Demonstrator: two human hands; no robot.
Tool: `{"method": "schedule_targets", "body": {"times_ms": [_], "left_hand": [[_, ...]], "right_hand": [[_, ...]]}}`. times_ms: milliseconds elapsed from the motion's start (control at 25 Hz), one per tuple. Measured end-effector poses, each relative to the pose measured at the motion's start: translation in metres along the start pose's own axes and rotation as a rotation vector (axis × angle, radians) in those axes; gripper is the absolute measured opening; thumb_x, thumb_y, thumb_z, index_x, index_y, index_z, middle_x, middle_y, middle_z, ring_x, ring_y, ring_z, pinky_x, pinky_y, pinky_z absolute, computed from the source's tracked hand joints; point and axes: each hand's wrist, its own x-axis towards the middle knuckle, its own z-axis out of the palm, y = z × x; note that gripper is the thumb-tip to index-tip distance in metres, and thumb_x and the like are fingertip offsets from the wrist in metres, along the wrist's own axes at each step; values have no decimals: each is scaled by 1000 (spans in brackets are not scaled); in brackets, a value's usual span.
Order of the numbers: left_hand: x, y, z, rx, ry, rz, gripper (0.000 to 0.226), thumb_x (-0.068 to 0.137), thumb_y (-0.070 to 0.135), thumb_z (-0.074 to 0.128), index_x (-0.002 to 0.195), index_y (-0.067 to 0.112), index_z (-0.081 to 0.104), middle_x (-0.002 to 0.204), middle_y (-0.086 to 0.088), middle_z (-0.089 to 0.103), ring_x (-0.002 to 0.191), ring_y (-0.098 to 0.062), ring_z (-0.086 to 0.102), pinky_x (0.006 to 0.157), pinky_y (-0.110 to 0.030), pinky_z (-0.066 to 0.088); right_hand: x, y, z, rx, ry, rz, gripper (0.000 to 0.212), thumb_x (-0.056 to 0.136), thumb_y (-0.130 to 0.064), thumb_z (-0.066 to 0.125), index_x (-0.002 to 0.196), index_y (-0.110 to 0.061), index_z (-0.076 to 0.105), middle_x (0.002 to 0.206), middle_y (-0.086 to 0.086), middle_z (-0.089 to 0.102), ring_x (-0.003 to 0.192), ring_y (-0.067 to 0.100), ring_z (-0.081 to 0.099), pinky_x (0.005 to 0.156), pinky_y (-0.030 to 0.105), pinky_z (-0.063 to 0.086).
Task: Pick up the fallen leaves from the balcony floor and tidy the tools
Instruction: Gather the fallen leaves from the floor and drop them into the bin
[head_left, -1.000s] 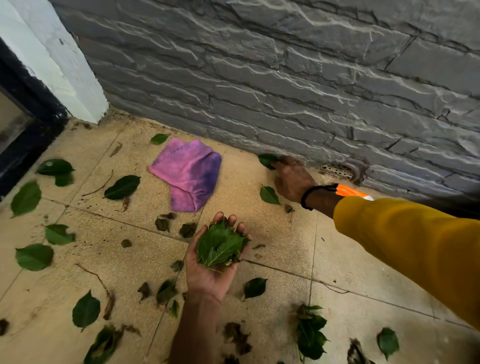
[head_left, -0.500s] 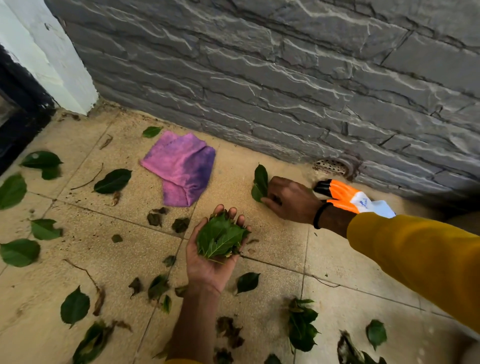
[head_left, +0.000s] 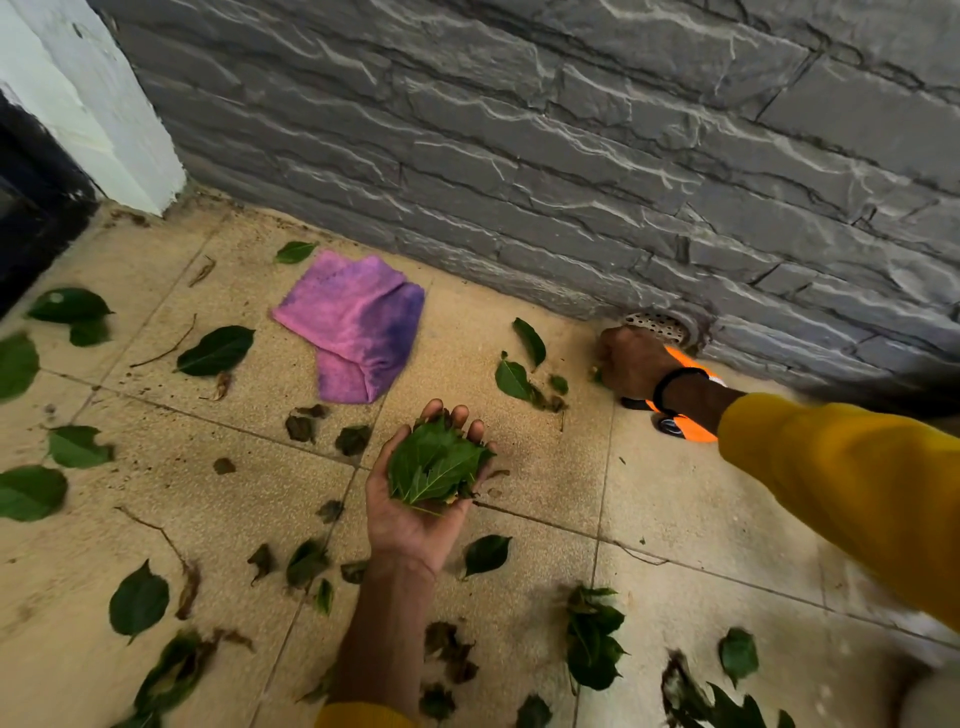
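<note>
No readable text, label, brand, number or sign shows on anything in this view.

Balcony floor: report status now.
Left hand cupped, holding gathered leaves. Right hand fisted by drain; contents unclear. Loose leaves remain. Purple cloth, orange glove on floor.

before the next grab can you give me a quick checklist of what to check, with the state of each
1. Left hand palm up, cupping the pile of leaves: ok.
2. Room in that palm for more: not ok, the pile already reaches the fingers.
3. Right hand fisted at the floor beside the drain grate; whether it holds a leaf: cannot tell.
4. Two leaves between the hands lie free on the floor: ok.
5. Orange glove under the right wrist, not tidied: not ok.
6. Purple cloth on the floor: not ok.
</note>
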Motion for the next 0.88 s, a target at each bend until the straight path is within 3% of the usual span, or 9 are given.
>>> {"method": "schedule_targets", "body": {"times_ms": [160,320,400,520,600,680,760,880], "left_hand": [[0,-4,5,10,-16,-10,39,101,35,49,125,10,65,130,-16,60,124,-34,50,118,-56,29],[2,-4,4,2,-24,-5,39,101,35,49,126,10,65,131,-16,59,123,-34,50,118,-55,30],[3,-5,3,-1,-27,-9,39,101,35,48,128,10,63,131,-17,59,124,-34,49,118,-55,30],[4,-4,2,-11,-33,-13,40,101,34,48,129,10,62,131,-17,58,126,-35,47,119,-55,28],[4,-4,1,-17,-31,-15,40,101,35,49,130,11,62,133,-17,58,127,-34,47,119,-55,27],[3,-3,1,-22,-25,-15,41,101,35,49,131,11,62,134,-17,57,126,-35,48,119,-55,27],[2,-1,2,-23,-30,-9,41,100,35,49,131,10,62,133,-18,57,124,-35,49,119,-55,27],[1,1,1,-22,-22,-5,42,100,35,49,130,9,62,131,-18,58,121,-35,50,118,-56,27]], "right_hand": [[-6,-11,4,35,-28,-15,31,81,-21,66,110,-11,60,115,19,59,106,37,56,77,31,42],[-17,-29,4,237,-15,41,23,79,-13,66,103,-12,67,110,11,65,103,32,61,79,35,51],[-20,-40,2,466,-60,147,19,82,-5,64,97,-13,71,104,9,71,95,27,67,84,41,59],[-23,-54,-11,1032,-140,264,15,93,10,56,99,1,67,99,25,72,75,28,72,75,43,62],[-17,-50,-17,932,-35,229,13,94,6,56,97,-3,65,97,25,71,70,27,70,70,42,63],[-12,-44,-19,547,29,179,8,89,-6,57,91,-10,64,92,20,72,75,30,69,70,43,61],[-16,-45,-12,296,-20,177,15,82,-17,56,95,-13,63,91,14,70,81,31,68,71,40,59],[-26,-63,3,362,-44,57,11,88,-19,57,97,-18,62,89,7,68,85,28,66,72,39,57]]}}
